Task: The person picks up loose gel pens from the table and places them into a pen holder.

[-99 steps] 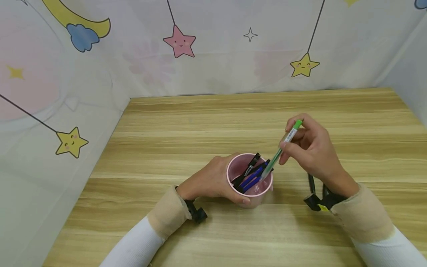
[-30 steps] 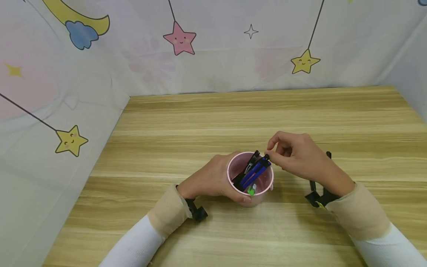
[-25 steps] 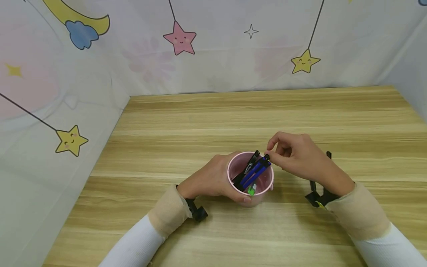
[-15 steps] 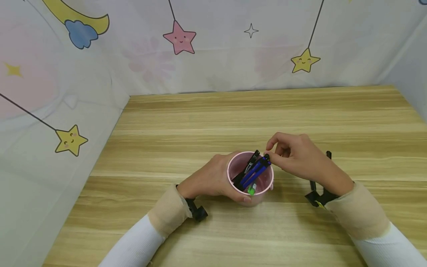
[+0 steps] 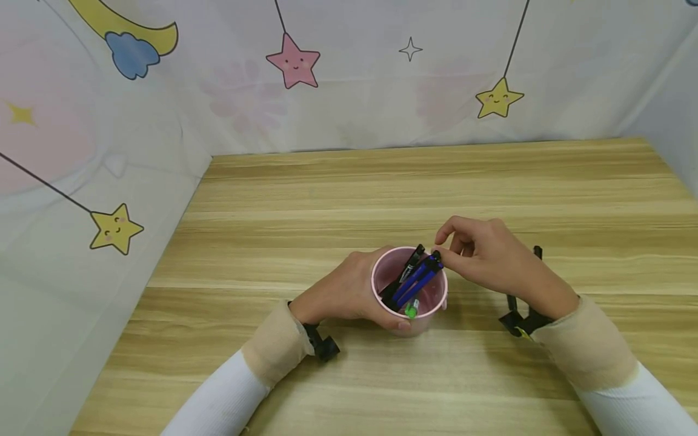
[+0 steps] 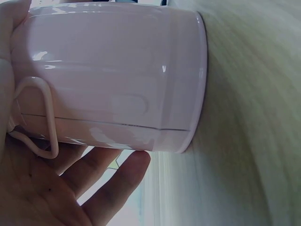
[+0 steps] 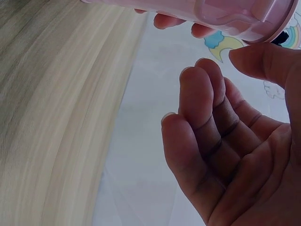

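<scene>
A pink pen cup (image 5: 417, 328) stands on the table in the head view, and my left hand (image 5: 351, 287) grips it from the left, thumb along its near side. Blue pens (image 5: 417, 287) lean together inside against the far right rim, beside a black pen (image 5: 408, 270). The green end of a green pen (image 5: 411, 310) shows by the near rim. At the far right rim is my right hand (image 5: 485, 257), its thumb tip right by the pens' ends. Its fingers curl loosely around nothing in the right wrist view. A wire handle (image 6: 49, 113) shows on the cup's side.
The wooden table (image 5: 305, 212) runs back to a white cloth backdrop (image 5: 354, 109) printed with stars and a moon. Another cloth wall (image 5: 60, 290) borders the left side. Black wrist straps with small cameras (image 5: 326, 349) sit on both arms.
About three seconds ago my right hand held the green pen above the cup; now that pen lies inside, released. The right hand has come down and left to the rim, staying nearly still this last second.
</scene>
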`<state>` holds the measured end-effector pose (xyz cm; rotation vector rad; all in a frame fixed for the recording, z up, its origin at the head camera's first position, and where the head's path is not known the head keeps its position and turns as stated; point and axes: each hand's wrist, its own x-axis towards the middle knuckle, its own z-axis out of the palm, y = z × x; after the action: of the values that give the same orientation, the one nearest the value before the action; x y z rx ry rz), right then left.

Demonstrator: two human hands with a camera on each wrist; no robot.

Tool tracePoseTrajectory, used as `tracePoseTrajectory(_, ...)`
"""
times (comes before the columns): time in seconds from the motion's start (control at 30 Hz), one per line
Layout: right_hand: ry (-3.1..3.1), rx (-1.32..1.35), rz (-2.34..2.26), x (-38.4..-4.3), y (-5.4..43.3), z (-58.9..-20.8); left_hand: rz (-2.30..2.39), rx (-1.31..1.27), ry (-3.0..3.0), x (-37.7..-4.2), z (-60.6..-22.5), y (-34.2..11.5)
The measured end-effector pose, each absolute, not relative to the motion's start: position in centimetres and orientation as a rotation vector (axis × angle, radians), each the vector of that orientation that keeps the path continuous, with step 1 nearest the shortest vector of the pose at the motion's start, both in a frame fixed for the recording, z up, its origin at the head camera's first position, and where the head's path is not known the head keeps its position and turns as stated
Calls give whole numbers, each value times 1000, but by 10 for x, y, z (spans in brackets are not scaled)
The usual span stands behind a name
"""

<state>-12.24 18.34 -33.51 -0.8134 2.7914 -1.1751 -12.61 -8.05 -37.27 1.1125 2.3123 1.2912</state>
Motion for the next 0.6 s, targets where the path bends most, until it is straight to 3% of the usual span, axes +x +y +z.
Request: tracePoseTrajectory(0.6,2852,-727,-1015,-123,186,-334,1332,1114,2277,-127,-373,-81)
